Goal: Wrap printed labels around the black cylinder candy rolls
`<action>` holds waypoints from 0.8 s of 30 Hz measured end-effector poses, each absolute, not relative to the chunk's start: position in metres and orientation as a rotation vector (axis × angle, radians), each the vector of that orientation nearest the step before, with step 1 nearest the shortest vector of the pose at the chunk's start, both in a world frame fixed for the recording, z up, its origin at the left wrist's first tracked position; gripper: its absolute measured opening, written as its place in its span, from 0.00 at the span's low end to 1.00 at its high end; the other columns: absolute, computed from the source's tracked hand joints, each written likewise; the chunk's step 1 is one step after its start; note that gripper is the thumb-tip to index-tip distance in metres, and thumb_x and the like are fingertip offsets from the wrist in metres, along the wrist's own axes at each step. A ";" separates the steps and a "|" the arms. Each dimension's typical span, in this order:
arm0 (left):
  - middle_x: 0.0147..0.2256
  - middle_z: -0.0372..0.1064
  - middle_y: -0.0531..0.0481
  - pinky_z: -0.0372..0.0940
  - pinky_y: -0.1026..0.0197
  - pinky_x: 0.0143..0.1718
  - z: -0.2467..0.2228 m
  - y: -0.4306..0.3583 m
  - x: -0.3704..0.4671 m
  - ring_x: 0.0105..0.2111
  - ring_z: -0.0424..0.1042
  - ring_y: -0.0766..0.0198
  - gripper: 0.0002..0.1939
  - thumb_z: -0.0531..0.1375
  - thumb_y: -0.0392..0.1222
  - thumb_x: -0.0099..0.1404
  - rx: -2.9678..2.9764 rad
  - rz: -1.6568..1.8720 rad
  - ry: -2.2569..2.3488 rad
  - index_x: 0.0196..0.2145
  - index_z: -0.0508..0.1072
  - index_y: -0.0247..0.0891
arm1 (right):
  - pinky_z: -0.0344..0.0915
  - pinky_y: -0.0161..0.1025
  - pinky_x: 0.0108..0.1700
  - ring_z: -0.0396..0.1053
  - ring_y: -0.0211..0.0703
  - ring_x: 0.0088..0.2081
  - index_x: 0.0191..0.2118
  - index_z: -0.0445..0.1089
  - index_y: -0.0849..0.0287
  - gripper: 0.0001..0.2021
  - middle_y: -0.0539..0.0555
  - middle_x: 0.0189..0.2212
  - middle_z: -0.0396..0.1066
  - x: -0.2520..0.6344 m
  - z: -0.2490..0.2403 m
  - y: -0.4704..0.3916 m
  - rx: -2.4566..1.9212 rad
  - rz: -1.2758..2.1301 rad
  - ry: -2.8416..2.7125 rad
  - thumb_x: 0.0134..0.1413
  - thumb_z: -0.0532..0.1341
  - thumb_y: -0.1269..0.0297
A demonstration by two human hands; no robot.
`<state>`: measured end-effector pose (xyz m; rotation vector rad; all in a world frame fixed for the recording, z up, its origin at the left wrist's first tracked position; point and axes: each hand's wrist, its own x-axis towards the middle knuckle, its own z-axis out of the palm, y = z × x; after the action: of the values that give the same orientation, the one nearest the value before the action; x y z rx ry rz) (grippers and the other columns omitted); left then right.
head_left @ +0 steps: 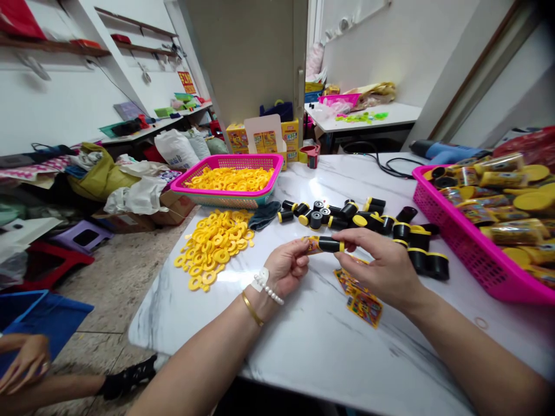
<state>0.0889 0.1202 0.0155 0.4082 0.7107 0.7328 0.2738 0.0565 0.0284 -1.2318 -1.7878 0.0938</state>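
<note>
My right hand [377, 263] pinches a small black cylinder [329, 245] with a yellow rim by its right end, between thumb and fingers. At the cylinder's other end, my left hand [289, 263] has its fingers closed on a colourful yellow printed label [310, 244]. Label and cylinder appear to touch. Printed yellow sheets [364, 306] lie on the table under my right hand. Behind the hands are several more black cylinders with yellow ends [347, 212], some lying and some upright. Left of my left hand spreads a pile of yellow plastic rings [212, 245] with small tabs.
A pink basket [481, 260] of printed tubes stands at the right. Another pink basket [182, 184] holds yellow rings at the back left. A dark cloth [264, 216], a tape dispenser [311, 155] and a blue heat gun [446, 152] lie about. Another person's hand [28, 361] shows lower left.
</note>
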 end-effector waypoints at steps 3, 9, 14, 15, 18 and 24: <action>0.29 0.72 0.49 0.42 0.76 0.10 0.013 0.120 0.089 0.14 0.55 0.81 0.02 0.61 0.31 0.64 0.418 0.736 0.726 0.34 0.70 0.30 | 0.73 0.43 0.45 0.74 0.45 0.42 0.47 0.72 0.55 0.13 0.56 0.43 0.75 0.275 0.026 0.056 -1.175 -0.008 -1.875 0.56 0.60 0.71; 0.27 0.70 0.50 0.43 0.77 0.10 0.016 0.121 0.089 0.13 0.54 0.81 0.02 0.58 0.30 0.66 0.362 0.745 0.750 0.34 0.70 0.29 | 0.73 0.43 0.47 0.74 0.45 0.45 0.46 0.72 0.59 0.12 0.58 0.44 0.74 0.277 0.029 0.054 -1.086 -0.065 -1.977 0.57 0.60 0.74; 0.24 0.68 0.53 0.41 0.76 0.09 0.019 0.120 0.091 0.12 0.54 0.80 0.04 0.56 0.28 0.67 0.318 0.766 0.750 0.33 0.69 0.30 | 0.72 0.42 0.45 0.74 0.45 0.42 0.44 0.71 0.61 0.11 0.58 0.42 0.73 0.279 0.032 0.054 -1.091 -0.001 -2.003 0.55 0.59 0.75; 0.24 0.68 0.53 0.41 0.76 0.09 0.019 0.120 0.091 0.12 0.54 0.80 0.04 0.56 0.28 0.67 0.312 0.767 0.753 0.33 0.69 0.30 | 0.72 0.42 0.43 0.73 0.45 0.40 0.44 0.70 0.61 0.11 0.58 0.41 0.73 0.280 0.033 0.054 -1.120 0.019 -2.008 0.54 0.59 0.75; 0.23 0.67 0.54 0.41 0.75 0.09 0.019 0.119 0.092 0.12 0.54 0.79 0.05 0.55 0.28 0.67 0.296 0.767 0.763 0.32 0.67 0.31 | 0.71 0.41 0.37 0.72 0.43 0.33 0.42 0.70 0.61 0.10 0.55 0.35 0.72 0.281 0.032 0.054 -1.227 0.063 -1.975 0.53 0.60 0.74; 0.25 0.68 0.52 0.41 0.75 0.10 0.018 0.120 0.091 0.12 0.53 0.79 0.04 0.54 0.29 0.67 0.292 0.738 0.763 0.35 0.68 0.30 | 0.72 0.41 0.44 0.72 0.45 0.41 0.44 0.71 0.59 0.13 0.57 0.41 0.72 0.282 0.029 0.054 -1.145 0.034 -1.962 0.53 0.59 0.77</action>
<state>0.0910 0.1200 0.0178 0.2920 0.7627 0.7380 0.2822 0.0542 0.0294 -1.1452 -1.9616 0.0342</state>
